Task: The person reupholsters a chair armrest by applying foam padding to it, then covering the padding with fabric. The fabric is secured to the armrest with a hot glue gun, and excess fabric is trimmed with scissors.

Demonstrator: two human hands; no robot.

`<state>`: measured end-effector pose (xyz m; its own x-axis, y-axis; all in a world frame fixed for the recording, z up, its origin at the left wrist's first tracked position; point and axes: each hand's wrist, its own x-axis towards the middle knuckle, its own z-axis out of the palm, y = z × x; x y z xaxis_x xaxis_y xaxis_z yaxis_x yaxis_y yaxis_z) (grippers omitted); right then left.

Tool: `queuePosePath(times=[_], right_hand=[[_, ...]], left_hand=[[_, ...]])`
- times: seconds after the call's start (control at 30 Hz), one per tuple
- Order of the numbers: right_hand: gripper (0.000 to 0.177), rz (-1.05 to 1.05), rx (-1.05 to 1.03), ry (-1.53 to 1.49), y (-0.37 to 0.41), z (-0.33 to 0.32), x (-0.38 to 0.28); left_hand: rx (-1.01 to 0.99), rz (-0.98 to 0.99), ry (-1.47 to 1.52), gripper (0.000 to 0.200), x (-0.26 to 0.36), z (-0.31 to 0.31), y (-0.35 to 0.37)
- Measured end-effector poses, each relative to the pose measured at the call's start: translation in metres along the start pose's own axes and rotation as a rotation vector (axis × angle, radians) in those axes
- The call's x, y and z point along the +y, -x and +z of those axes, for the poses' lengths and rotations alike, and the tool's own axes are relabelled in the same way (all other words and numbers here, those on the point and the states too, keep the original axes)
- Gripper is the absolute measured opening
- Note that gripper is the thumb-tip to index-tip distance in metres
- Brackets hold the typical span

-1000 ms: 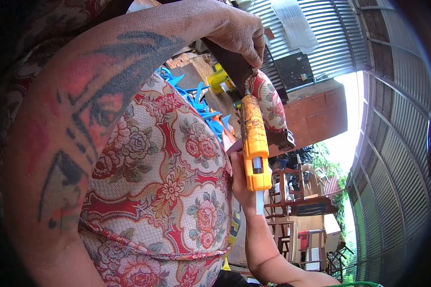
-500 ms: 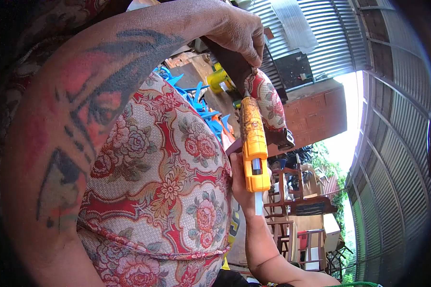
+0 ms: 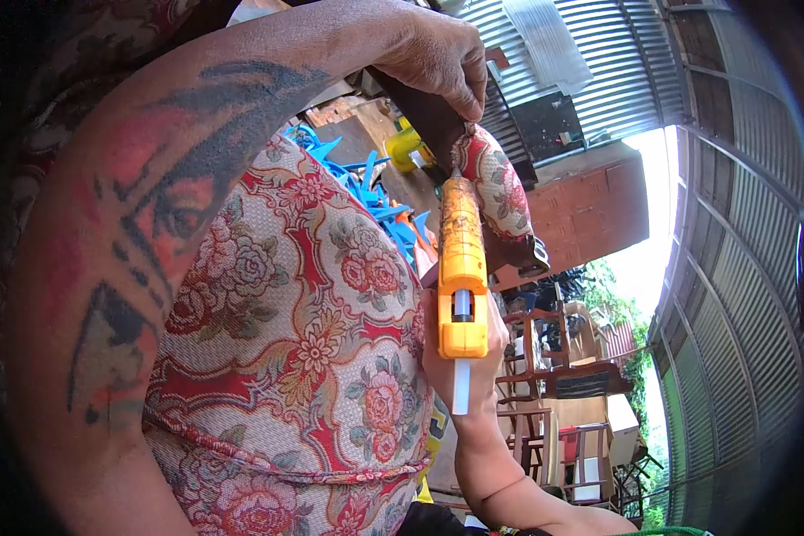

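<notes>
A yellow hot glue gun (image 3: pixel 462 259), stained brown toward its nozzle, is gripped in my right hand (image 3: pixel 487 353), partly hidden behind it. A whitish glue stick (image 3: pixel 461 389) sticks out of its rear. The nozzle meets the edge of a small floral upholstered pad (image 3: pixel 500 183) on a dark wooden frame (image 3: pixel 429 121). Just above the nozzle, my left hand (image 3: pixel 447 67) has its fingertips pinched together on a thin trim edge of that pad; little of the trim shows. Below my tattooed left arm spreads a larger floral cushion (image 3: pixel 322 357).
The view is turned sideways. Blue strips (image 3: pixel 366 192) and a yellow container (image 3: pixel 406 147) lie beyond the cushion. Wooden chair frames (image 3: pixel 536 357) are stacked farther off, near a reddish-brown panel (image 3: pixel 590 210). Corrugated metal sheets (image 3: pixel 625 54) form the wall and roof.
The rear of the glue gun has swung left with my right hand, which shows more behind it. My left hand has shifted slightly left and stays pinched at the pad's edge.
</notes>
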<state>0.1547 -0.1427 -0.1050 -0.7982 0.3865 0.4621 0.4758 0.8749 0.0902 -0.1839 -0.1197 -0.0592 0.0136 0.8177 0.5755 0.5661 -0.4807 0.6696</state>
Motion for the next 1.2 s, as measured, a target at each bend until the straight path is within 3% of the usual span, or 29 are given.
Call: queuePosePath(times=[0.1,0.27,0.33,0.43,0.5,0.57,0.67,0.8,0.93,1.1,1.17,1.2], right_hand=[[0.04,0.089,-0.042,0.018,-0.005,-0.009,-0.018],[0.04,0.112,-0.107,0.029,-0.013,-0.036,-0.036],[0.021,-0.006,-0.064,0.083,-0.009,-0.052,-0.035],[0.025,-0.054,-0.082,0.078,0.01,-0.089,-0.032],[0.021,0.187,-0.194,-0.062,0.052,-0.117,-0.015],[0.015,0.585,-0.256,-0.295,0.112,-0.146,0.012],[0.024,0.761,-0.028,-0.475,0.165,-0.162,0.069],[0.049,1.155,0.271,-0.385,0.23,-0.139,0.198],[0.057,1.439,0.275,-0.339,0.296,-0.083,0.275],[0.073,1.612,-0.224,-0.064,0.395,0.028,0.347],[0.071,1.654,-0.181,0.015,0.418,0.073,0.351],[0.067,1.689,-0.065,0.005,0.418,0.093,0.347]], left_hand=[[-0.013,-0.025,0.013,0.028,0.002,-0.001,0.0],[-0.015,0.051,0.031,0.025,-0.005,0.001,-0.001],[-0.021,0.019,0.006,0.026,0.0,-0.002,0.001],[-0.012,0.035,-0.031,0.027,-0.001,-0.004,0.004],[-0.048,0.018,-0.066,0.027,0.011,-0.007,0.008],[-0.046,0.077,0.038,0.025,-0.006,-0.006,0.001],[-0.096,0.093,0.08,0.025,-0.001,0.013,-0.02],[-0.168,0.06,0.091,0.024,-0.006,0.048,-0.057],[-0.154,-0.011,0.034,0.024,-0.011,0.056,-0.069],[-0.131,-0.091,-0.013,0.023,-0.019,0.063,-0.066],[-0.132,-0.114,-0.025,0.023,-0.023,0.065,-0.068],[-0.128,-0.129,-0.031,0.023,-0.025,0.065,-0.066]])
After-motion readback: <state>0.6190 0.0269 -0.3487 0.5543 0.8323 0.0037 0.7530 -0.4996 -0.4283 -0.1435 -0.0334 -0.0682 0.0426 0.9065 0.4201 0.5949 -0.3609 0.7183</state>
